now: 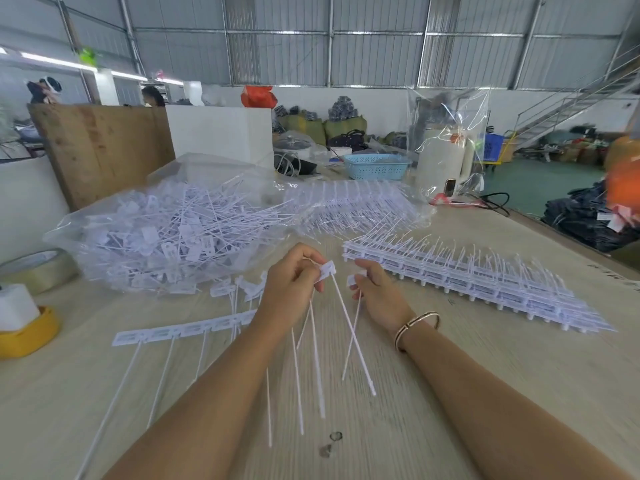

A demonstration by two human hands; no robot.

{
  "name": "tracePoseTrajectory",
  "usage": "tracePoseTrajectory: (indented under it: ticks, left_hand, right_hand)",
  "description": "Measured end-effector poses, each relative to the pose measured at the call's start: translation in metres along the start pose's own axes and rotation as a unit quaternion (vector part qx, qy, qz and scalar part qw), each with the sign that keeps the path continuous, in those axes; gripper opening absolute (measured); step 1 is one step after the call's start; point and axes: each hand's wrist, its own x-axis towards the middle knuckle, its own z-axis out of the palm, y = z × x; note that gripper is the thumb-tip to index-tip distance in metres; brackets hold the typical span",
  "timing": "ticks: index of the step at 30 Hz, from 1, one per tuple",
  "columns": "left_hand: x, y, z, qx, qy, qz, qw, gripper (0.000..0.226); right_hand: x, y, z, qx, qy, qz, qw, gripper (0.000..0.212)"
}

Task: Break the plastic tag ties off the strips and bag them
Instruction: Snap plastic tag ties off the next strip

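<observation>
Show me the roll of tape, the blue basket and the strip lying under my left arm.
roll of tape point(38, 268), head view, on its outer band.
blue basket point(375, 167), head view, on its front wall.
strip point(180, 331), head view, on its flat header bar.

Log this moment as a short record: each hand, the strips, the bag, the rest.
left hand: holds a bunch of loose ties by their heads, tails hanging down
right hand: pinches one tie at its head
partial strip: flat on the table, left of the arms
stacked strips: on the right, unbroken
clear bag: behind the left hand, full of loose ties
tape roll: far left
</observation>
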Motion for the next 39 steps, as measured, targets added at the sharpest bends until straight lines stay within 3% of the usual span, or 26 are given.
tracePoseTrajectory:
  ticks: [4, 9, 12, 14, 17, 19, 23, 29, 39]
  left_hand:
    - [-0.002, -0.001, 0.001, 0.060, -0.010, 0.024, 0.998, 0.029]
    - [-0.005, -0.003, 0.002, 0.136, -0.079, 0.035, 0.987, 0.027]
    - [-0.008, 0.002, 0.007, 0.158, -0.101, 0.069, 0.980, 0.027]
    - [-0.008, 0.006, 0.009, 0.195, -0.108, 0.095, 0.970, 0.019]
    - [-0.004, 0.006, 0.004, 0.299, -0.098, 0.087, 0.945, 0.006]
    - [0.000, 0.002, -0.001, 0.352, -0.104, 0.052, 0.929, 0.016]
    - [-0.002, -0.006, -0.001, 0.320, -0.132, 0.010, 0.938, 0.036]
    - [-0.003, -0.008, 0.004, 0.287, -0.146, 0.001, 0.947, 0.032]
    - [0.001, -0.006, 0.009, 0.164, -0.075, 0.027, 0.983, 0.039]
  right_hand:
    - [-0.005, -0.005, 0.000, 0.020, -0.019, -0.028, 0.999, 0.055]
    - [-0.016, -0.012, -0.012, 0.055, 0.012, -0.037, 0.998, 0.035]
    - [-0.020, -0.015, -0.007, -0.002, -0.047, -0.076, 0.996, 0.031]
    - [-0.020, -0.016, -0.005, 0.047, -0.059, -0.087, 0.993, 0.027]
    - [-0.017, -0.014, -0.009, 0.113, -0.017, -0.101, 0.988, 0.030]
    - [-0.016, -0.012, -0.013, 0.114, 0.011, -0.106, 0.988, 0.033]
    - [-0.016, -0.011, -0.011, 0.100, -0.043, -0.077, 0.991, 0.035]
    - [-0.015, -0.008, -0.009, 0.084, -0.113, -0.083, 0.987, 0.023]
    - [-0.022, -0.015, -0.004, 0.069, -0.038, -0.133, 0.988, 0.019]
